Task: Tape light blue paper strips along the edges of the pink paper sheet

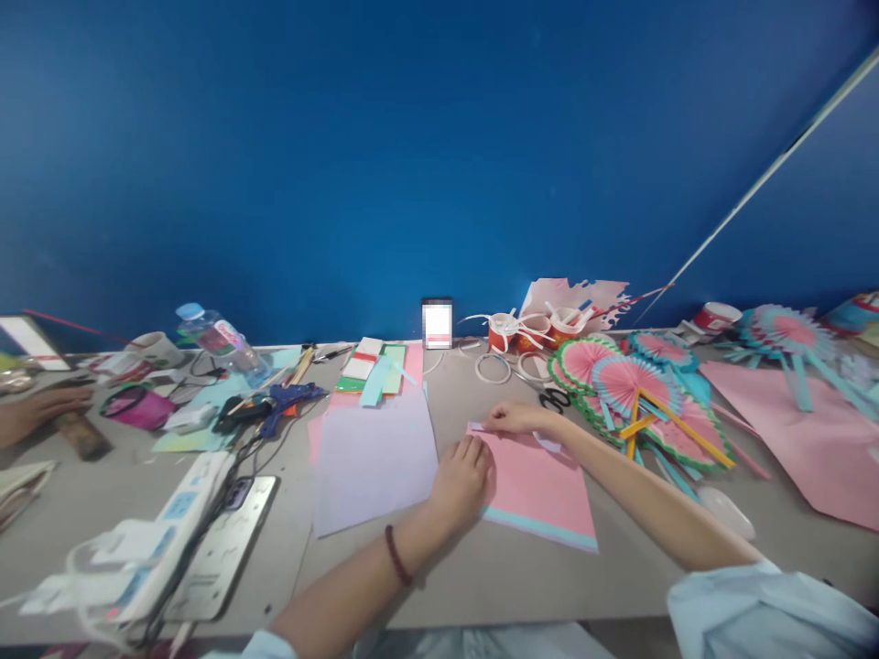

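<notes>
A sheet of pink paper (536, 485) lies on the table in front of me, with a light blue strip (542, 531) along its near edge. My left hand (461, 476) is closed at the sheet's left edge, its bent fingers pressed together on the paper. At the far edge, my right hand (514, 418) pinches the paper's border, where a pale lilac strip (546, 443) shows. The fingertips' exact hold is partly hidden. Left of my left hand, a sheet of lilac paper (374, 467) lies flat, partly over more pink paper.
Scissors (553, 400), a tape ring (493, 368) and paper fans (635, 389) lie beyond and right of my right arm. A glue gun (288, 403), a power strip (175, 531) and a bottle (223, 340) are at left. Another person's hand (41, 412) shows far left.
</notes>
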A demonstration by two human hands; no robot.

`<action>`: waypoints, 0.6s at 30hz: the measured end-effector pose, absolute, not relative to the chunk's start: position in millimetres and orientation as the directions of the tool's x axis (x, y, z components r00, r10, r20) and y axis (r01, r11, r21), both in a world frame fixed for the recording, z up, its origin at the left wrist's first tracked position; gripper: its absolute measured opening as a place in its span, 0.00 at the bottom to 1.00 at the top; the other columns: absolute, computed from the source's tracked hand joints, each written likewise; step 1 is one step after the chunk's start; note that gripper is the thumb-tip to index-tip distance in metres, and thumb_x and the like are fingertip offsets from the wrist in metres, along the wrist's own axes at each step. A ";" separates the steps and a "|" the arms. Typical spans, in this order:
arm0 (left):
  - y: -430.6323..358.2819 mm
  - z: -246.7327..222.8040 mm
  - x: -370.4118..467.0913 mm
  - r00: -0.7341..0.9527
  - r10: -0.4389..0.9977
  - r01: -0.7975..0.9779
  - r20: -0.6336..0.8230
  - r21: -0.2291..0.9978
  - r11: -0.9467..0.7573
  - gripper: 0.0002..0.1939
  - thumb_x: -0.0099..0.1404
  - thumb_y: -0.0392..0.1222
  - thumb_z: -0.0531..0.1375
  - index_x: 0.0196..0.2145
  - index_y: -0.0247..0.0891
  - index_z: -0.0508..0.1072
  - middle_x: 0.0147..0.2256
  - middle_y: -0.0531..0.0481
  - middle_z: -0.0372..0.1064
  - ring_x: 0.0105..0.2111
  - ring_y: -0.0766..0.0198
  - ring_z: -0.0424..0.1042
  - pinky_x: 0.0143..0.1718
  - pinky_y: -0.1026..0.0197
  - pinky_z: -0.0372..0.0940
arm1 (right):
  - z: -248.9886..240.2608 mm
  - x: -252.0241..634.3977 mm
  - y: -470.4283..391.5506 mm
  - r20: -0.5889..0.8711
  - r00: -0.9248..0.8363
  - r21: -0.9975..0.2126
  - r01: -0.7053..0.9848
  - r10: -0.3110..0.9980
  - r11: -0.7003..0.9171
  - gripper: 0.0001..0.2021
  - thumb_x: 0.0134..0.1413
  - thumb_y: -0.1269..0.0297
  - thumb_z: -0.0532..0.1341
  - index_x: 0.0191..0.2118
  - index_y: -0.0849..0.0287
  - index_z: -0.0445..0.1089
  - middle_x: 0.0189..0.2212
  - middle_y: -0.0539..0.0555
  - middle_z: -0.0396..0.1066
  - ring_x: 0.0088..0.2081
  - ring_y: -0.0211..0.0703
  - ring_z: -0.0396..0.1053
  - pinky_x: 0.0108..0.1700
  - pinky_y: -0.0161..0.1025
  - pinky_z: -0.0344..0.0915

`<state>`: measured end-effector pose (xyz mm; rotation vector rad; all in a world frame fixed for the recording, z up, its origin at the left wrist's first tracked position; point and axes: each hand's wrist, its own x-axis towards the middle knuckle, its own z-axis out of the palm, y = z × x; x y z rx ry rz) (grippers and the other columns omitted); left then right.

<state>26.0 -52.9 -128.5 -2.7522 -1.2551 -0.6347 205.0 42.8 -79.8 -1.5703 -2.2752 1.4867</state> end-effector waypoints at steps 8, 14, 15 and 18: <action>-57.1 -121.7 26.6 0.522 0.773 0.790 0.359 0.137 -0.597 0.17 0.62 0.37 0.52 0.48 0.33 0.67 0.49 0.36 0.65 0.48 0.50 0.64 0.46 0.48 0.62 | -78.1 199.2 38.5 -0.503 -0.452 -0.653 0.757 0.737 0.019 0.22 0.51 0.45 0.55 0.23 0.61 0.67 0.15 0.47 0.59 0.19 0.33 0.55 0.23 0.32 0.49; -59.4 -117.4 26.2 0.505 0.803 0.814 0.316 0.134 -0.565 0.18 0.62 0.38 0.53 0.49 0.33 0.66 0.52 0.37 0.63 0.50 0.50 0.63 0.48 0.48 0.61 | -87.1 197.5 41.2 -0.466 -0.422 -0.613 0.788 0.778 0.061 0.21 0.51 0.47 0.55 0.22 0.61 0.69 0.15 0.48 0.60 0.20 0.34 0.56 0.23 0.33 0.50; -59.6 -116.2 25.9 0.503 0.807 0.815 0.310 0.140 -0.562 0.18 0.62 0.38 0.53 0.49 0.33 0.66 0.53 0.36 0.62 0.50 0.49 0.62 0.48 0.48 0.60 | -88.0 197.2 41.5 -0.465 -0.421 -0.611 0.789 0.779 0.062 0.21 0.51 0.48 0.55 0.22 0.61 0.69 0.15 0.48 0.60 0.20 0.34 0.56 0.23 0.33 0.50; -59.8 -114.3 25.4 0.505 0.812 0.814 0.293 0.151 -0.561 0.18 0.61 0.38 0.54 0.50 0.33 0.65 0.56 0.36 0.60 0.51 0.49 0.62 0.49 0.47 0.60 | -88.3 196.5 41.7 -0.459 -0.431 -0.616 0.785 0.777 0.072 0.20 0.51 0.49 0.55 0.21 0.61 0.69 0.15 0.48 0.61 0.20 0.34 0.57 0.24 0.33 0.52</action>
